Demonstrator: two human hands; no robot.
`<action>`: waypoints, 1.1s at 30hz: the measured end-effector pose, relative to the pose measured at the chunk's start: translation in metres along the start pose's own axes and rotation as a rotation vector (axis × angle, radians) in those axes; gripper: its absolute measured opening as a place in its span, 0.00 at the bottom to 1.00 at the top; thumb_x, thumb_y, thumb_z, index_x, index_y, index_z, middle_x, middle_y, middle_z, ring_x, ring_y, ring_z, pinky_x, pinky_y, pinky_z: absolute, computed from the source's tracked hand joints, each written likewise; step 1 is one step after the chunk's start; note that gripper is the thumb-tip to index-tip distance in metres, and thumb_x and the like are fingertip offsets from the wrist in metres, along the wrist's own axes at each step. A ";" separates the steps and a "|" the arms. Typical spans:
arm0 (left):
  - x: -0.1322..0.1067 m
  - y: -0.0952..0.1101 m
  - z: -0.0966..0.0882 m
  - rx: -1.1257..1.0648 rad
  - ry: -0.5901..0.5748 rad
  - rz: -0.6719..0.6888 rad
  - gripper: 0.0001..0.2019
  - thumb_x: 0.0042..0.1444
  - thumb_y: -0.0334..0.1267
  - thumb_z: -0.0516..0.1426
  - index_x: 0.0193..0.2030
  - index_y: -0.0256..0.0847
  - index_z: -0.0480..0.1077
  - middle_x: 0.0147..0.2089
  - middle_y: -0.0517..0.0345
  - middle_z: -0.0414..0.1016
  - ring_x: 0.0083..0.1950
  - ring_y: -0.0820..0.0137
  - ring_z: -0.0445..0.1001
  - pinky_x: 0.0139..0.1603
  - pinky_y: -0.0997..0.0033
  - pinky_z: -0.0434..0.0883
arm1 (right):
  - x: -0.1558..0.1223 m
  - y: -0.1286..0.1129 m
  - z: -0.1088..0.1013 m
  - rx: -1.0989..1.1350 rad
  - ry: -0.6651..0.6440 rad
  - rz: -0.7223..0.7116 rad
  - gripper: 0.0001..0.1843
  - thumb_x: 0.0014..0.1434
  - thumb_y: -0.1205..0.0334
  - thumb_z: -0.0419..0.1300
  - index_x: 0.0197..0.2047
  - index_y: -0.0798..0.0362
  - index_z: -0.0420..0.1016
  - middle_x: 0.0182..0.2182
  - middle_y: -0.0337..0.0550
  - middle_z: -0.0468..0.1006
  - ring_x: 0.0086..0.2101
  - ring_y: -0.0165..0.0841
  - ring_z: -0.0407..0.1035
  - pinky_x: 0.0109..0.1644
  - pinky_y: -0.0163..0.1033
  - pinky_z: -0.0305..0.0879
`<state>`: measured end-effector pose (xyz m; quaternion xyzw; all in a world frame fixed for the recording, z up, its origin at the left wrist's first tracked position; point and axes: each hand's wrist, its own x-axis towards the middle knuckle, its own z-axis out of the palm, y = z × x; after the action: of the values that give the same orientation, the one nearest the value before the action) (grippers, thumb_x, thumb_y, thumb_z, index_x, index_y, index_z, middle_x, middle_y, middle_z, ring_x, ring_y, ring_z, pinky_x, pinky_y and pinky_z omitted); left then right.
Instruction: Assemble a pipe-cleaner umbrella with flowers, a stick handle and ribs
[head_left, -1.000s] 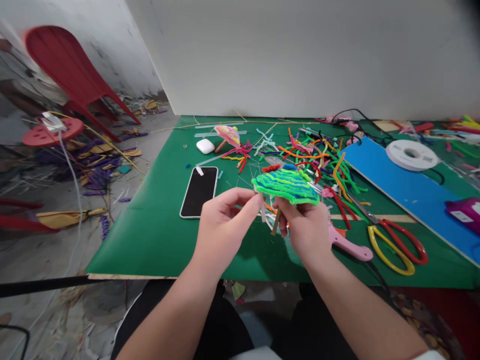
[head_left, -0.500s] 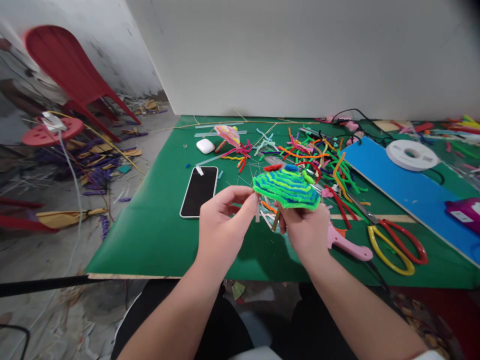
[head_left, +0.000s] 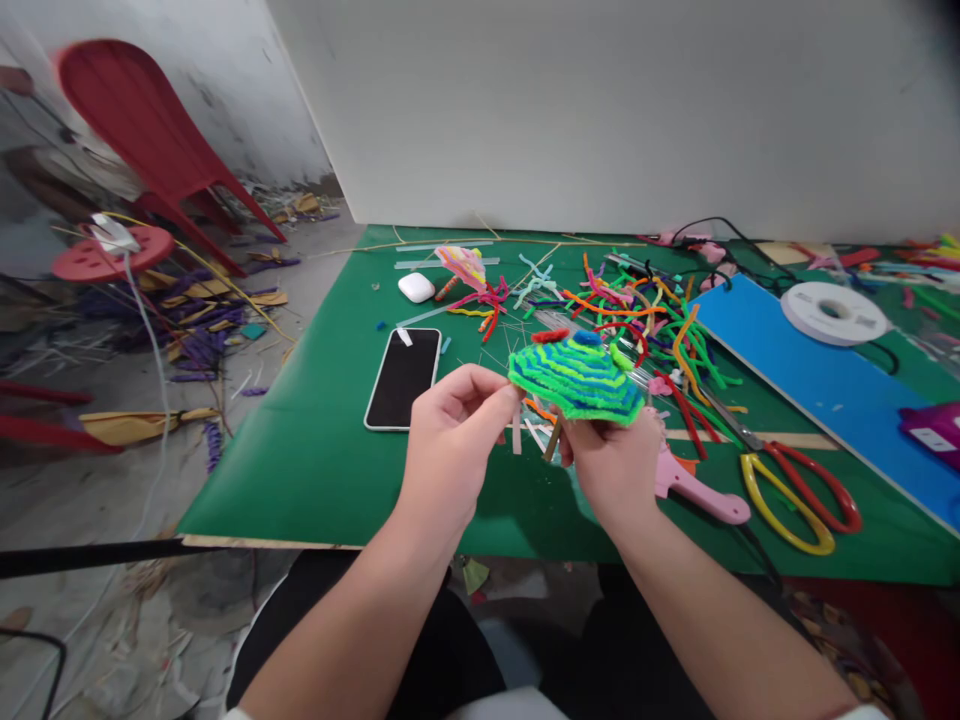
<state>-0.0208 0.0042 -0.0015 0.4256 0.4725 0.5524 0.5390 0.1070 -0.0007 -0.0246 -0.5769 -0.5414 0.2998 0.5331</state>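
Note:
Above the table I hold a small umbrella of pipe cleaners [head_left: 577,380], ringed in green, blue and yellow, with red, blue and green bits on top. My left hand [head_left: 465,420] pinches its left edge between thumb and fingers. Beneath the canopy my right hand [head_left: 611,460] is closed around its stick, and a brown end [head_left: 553,440] shows below; some of those fingers are hidden by the canopy. Close to my right wrist lies a tool with a pink handle [head_left: 705,495]. Scissors [head_left: 787,490] with one yellow and one red loop rest further right.
On the green table [head_left: 300,480] lie a phone [head_left: 403,380], a white case [head_left: 416,288], a pink umbrella [head_left: 461,268] and a heap of pipe cleaners [head_left: 645,300]. A white spool [head_left: 832,312] sits on a blue board [head_left: 765,350]. A white panel [head_left: 600,120] stands behind.
The camera view has shifted slightly, moving the table things a little to the right in the picture. Both hands keep the same hold on the umbrella.

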 end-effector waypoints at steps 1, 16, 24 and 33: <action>0.000 0.000 0.000 -0.009 -0.003 -0.006 0.07 0.49 0.34 0.58 0.23 0.38 0.66 0.20 0.65 0.65 0.21 0.78 0.63 0.21 0.78 0.60 | 0.000 0.001 0.000 -0.005 0.001 -0.002 0.13 0.50 0.63 0.58 0.15 0.50 0.66 0.09 0.33 0.63 0.13 0.29 0.62 0.16 0.33 0.56; -0.001 -0.003 0.002 0.008 -0.023 0.037 0.06 0.50 0.36 0.58 0.25 0.38 0.69 0.22 0.64 0.69 0.24 0.77 0.66 0.25 0.77 0.65 | 0.002 0.000 -0.001 0.015 0.015 0.050 0.12 0.50 0.63 0.60 0.17 0.52 0.68 0.09 0.32 0.65 0.11 0.26 0.60 0.16 0.32 0.57; -0.003 -0.006 0.004 0.063 -0.035 0.055 0.08 0.51 0.40 0.58 0.29 0.38 0.73 0.26 0.60 0.73 0.27 0.74 0.69 0.28 0.76 0.68 | 0.005 0.001 -0.003 0.098 0.030 0.095 0.08 0.51 0.63 0.60 0.21 0.53 0.71 0.08 0.30 0.64 0.10 0.25 0.59 0.13 0.31 0.54; -0.002 -0.013 0.008 0.202 -0.069 0.034 0.07 0.49 0.40 0.59 0.32 0.39 0.75 0.31 0.59 0.77 0.30 0.73 0.73 0.31 0.76 0.70 | 0.008 0.006 -0.005 0.156 0.056 0.114 0.09 0.52 0.61 0.60 0.22 0.52 0.70 0.10 0.31 0.66 0.10 0.26 0.60 0.12 0.32 0.56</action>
<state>-0.0106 0.0025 -0.0125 0.5046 0.4996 0.4959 0.4998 0.1149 0.0063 -0.0273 -0.5714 -0.4677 0.3547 0.5735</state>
